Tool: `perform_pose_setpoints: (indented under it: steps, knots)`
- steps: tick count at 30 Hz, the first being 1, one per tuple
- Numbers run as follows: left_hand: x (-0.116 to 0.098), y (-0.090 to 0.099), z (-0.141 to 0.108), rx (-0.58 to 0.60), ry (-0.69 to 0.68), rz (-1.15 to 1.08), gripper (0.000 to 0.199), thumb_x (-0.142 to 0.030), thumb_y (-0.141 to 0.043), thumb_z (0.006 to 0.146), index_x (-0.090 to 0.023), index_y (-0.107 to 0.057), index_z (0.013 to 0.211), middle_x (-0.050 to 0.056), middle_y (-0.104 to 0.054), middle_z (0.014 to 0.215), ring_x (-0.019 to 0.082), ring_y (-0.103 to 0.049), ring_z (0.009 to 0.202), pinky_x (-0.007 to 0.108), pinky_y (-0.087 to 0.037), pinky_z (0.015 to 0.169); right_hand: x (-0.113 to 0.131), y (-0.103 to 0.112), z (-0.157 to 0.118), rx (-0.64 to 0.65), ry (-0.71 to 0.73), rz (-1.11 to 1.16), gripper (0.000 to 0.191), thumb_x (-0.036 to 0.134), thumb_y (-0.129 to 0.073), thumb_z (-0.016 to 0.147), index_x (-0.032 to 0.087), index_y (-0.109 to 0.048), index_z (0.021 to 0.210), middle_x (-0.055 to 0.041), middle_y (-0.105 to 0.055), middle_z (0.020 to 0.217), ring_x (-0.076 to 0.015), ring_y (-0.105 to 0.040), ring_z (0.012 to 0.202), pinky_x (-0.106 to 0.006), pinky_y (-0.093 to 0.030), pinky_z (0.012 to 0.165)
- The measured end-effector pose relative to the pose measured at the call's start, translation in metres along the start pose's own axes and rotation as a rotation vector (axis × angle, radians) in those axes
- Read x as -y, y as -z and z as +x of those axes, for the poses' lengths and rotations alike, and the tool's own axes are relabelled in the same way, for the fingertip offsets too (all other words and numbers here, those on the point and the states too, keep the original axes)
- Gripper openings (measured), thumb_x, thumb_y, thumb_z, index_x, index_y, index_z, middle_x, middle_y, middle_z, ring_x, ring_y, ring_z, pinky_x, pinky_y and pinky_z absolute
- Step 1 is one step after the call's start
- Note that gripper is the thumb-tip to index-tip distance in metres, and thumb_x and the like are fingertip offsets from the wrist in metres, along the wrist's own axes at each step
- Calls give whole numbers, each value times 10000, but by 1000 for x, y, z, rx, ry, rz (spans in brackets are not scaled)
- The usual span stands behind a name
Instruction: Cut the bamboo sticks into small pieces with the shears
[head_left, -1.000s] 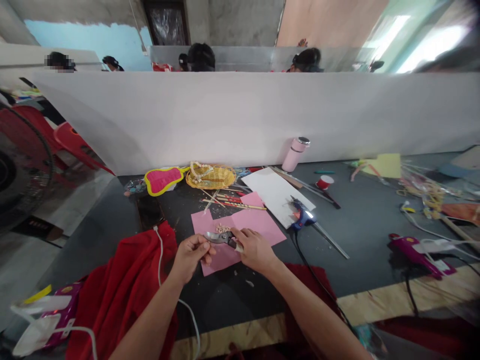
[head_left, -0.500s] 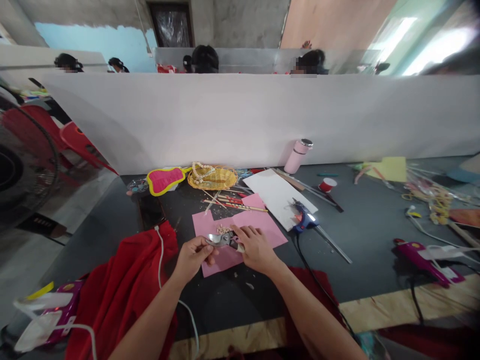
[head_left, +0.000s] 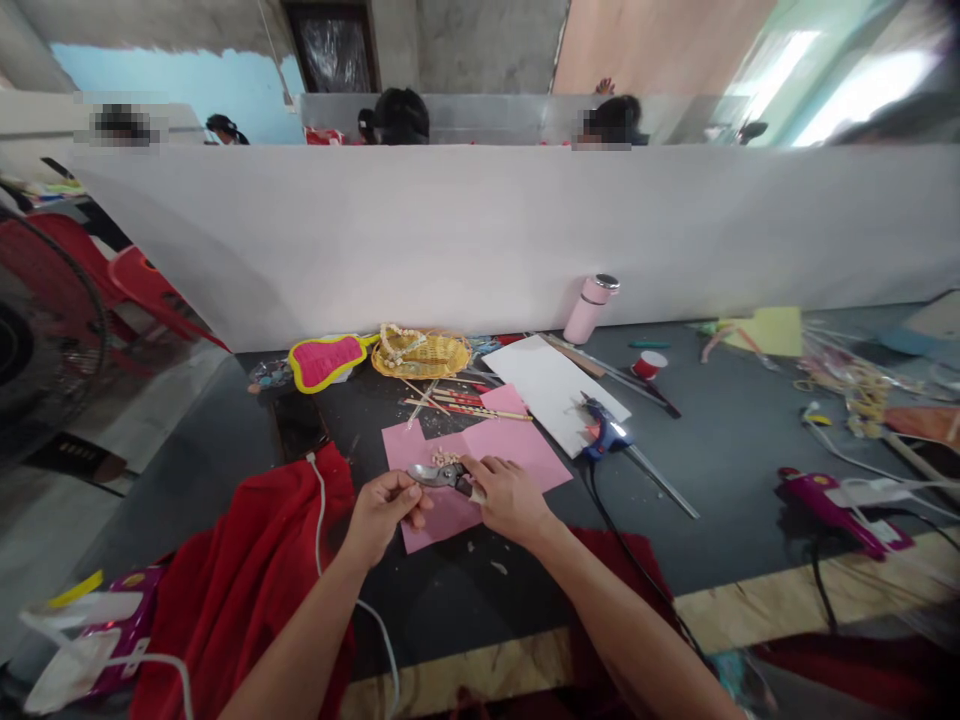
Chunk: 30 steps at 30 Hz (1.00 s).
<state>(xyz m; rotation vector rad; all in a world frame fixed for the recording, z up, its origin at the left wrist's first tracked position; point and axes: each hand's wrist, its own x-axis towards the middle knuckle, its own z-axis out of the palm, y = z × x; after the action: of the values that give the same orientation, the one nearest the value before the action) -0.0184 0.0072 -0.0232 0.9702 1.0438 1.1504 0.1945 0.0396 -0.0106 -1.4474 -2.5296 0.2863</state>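
My right hand [head_left: 511,497] is closed around the handles of a pair of pruning shears [head_left: 439,475], with the metal blades pointing left. At the blade end, my left hand [head_left: 386,510] is pinched closed; whatever is between its fingertips is too small or hidden to name. Both hands are over pink paper [head_left: 517,447] on the dark table. A small heap of pale bits [head_left: 445,457] lies on the paper, just behind the shears.
A blue glue gun [head_left: 606,430] rests partly on a white sheet [head_left: 551,375]. Behind are thin sticks [head_left: 465,405], a wicker basket [head_left: 427,357] and a pink bottle [head_left: 591,310]. Red cloth [head_left: 255,540] lies left, with a white cable [head_left: 322,510]. A white partition [head_left: 450,230] rises at the back.
The camera view has shifted slightly, moving the surroundings a little to the left. Both hands and the shears keep nearly the same place and pose over the paper.
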Motion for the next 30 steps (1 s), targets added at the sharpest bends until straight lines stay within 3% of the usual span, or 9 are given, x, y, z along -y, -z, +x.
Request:
perform_pose_setpoints:
  steps: [4, 9, 17, 30]
  knots:
    - [1, -2, 1, -44, -65, 99, 210, -335, -673, 772, -137, -610, 743, 41, -701, 707, 102, -590, 507, 216, -475, 509, 1, -1, 1, -15, -21, -11, 365, 213, -393, 918, 232, -450, 1279, -79, -620, 1026, -202, -562, 939, -296, -361, 824]
    - [0, -3, 0, -48, -112, 268, 223, -345, -612, 817, -134, -646, 753, 20, -658, 581, 109, -586, 502, 210, -466, 518, -4, 0, 1, -17, 25, -39, 512, 154, -470, 846, 213, -385, 1347, -99, -579, 1145, -226, -505, 1042, -333, -340, 875]
    - [-3, 2, 1, 70, -11, 138, 289, -413, -670, 755, -133, -607, 719, 49, -687, 641, 106, -566, 428, 224, -465, 435, -7, 5, 1, 37, 58, 37, 541, 168, -459, 852, 219, -361, 1382, -105, -550, 1174, -236, -475, 1071, -363, -342, 926]
    - [-5, -1, 1, -7, -33, 106, 270, -373, -668, 768, -120, -603, 703, 44, -677, 652, 91, -559, 452, 204, -449, 452, 3, -2, 0, 2, -14, 13, 370, 214, -399, 921, 228, -441, 1288, -73, -619, 1011, -193, -567, 939, -273, -395, 811]
